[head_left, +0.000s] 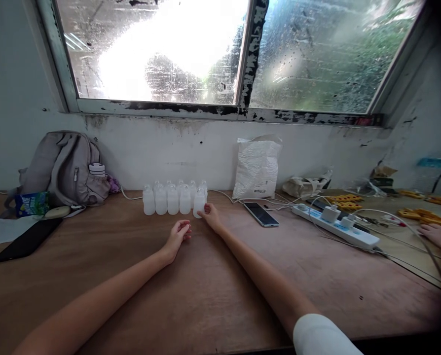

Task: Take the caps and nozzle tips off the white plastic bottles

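While the right hand [210, 216] touches the near right bottle [199, 199], its fingertips lie at that bottle's right side; cannot tell whether they grip. Bottle stands upright on the wooden table [220, 296], at the right end of the front row, slightly nearer the person than its neighbours. Other translucent white bottles [161, 202] in 2 close rows, back row partly hidden. Left hand [175, 238]: before the rows, fingers half-curled, released. Phone [261, 215] lies right of the right hand; white package [257, 170] stands by the wall [150, 148] behind; white power strip [361, 239] farther right
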Demonstrator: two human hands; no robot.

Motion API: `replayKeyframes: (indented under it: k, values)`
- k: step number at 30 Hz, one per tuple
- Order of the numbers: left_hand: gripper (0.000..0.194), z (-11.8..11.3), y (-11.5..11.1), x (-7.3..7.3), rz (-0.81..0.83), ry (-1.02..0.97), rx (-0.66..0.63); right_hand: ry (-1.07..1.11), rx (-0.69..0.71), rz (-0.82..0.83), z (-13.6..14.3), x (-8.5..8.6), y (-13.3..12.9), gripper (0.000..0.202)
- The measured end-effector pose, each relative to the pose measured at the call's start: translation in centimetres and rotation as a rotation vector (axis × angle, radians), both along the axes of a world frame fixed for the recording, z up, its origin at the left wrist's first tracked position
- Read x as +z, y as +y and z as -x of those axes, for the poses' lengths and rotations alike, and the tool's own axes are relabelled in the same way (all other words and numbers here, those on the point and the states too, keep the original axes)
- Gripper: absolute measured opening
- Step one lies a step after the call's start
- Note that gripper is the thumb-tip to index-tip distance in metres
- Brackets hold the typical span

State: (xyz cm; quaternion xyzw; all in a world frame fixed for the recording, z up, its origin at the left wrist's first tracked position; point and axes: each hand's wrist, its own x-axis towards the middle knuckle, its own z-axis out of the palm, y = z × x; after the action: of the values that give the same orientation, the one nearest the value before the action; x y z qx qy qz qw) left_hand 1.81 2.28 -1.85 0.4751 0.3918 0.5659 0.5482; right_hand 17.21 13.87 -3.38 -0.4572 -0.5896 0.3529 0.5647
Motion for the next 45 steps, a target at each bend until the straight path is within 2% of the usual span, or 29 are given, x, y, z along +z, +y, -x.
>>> replayKeyframes:
  k: [6,14,17,22,25,27,29,31,34,36,38,45]
  values:
    - [0.023,0.0,0.0,-0.2,0.001,0.007,-0.019,-0.107,-0.102,0.008,0.8,0.0,0.5,0.038]
    - [0.02,0.0,-0.1,-0.2,-0.008,0.016,-0.013,-0.295,-0.201,0.01,0.8,0.4,0.2,0.038]
    - [0.02,0.0,-0.2,-0.1,-0.005,0.035,-0.015,-0.372,-0.298,0.004,-0.9,1.0,-0.2,0.037]
    - [0.019,0.0,-0.4,0.0,-0.009,0.062,-0.007,-0.5,-0.562,0.021,-6.6,1.6,-1.4,0.047]
    - [0.018,-0.1,-0.6,0.3,-0.006,0.067,-0.016,-0.761,-0.81,0.162,-9.3,1.2,-1.6,0.053]
    - [0.018,-0.1,-0.7,0.4,-0.008,0.072,-0.02,-0.929,-0.906,0.284,-10.1,1.0,-1.4,0.055]
    - [0.018,-0.1,-0.7,0.4,-0.011,0.078,-0.023,-0.993,-0.913,0.371,-10.3,0.9,-1.2,0.056]
    - [0.019,-0.1,-0.7,0.4,-0.014,0.083,-0.027,-0.999,-0.924,0.383,-10.1,1.0,-1.2,0.058]
    - [0.019,-0.1,-0.7,0.3,-0.021,0.1,-0.03,-0.99,-0.95,0.207,-9.7,1.5,-1.7,0.057]
    - [0.02,-0.2,-0.7,0.3,-0.028,0.114,-0.033,-1.019,-0.867,0.069,-9.4,1.8,-2.0,0.049]
    - [0.019,-0.2,-0.8,0.4,-0.037,0.127,-0.043,-1.062,-0.74,0.003,-8.8,2.1,-2.2,0.041]
    - [0.014,-0.3,-0.9,0.4,-0.072,0.207,-0.079,-1.157,-0.52,0.044,-6.2,1.2,-1.9,0.032]
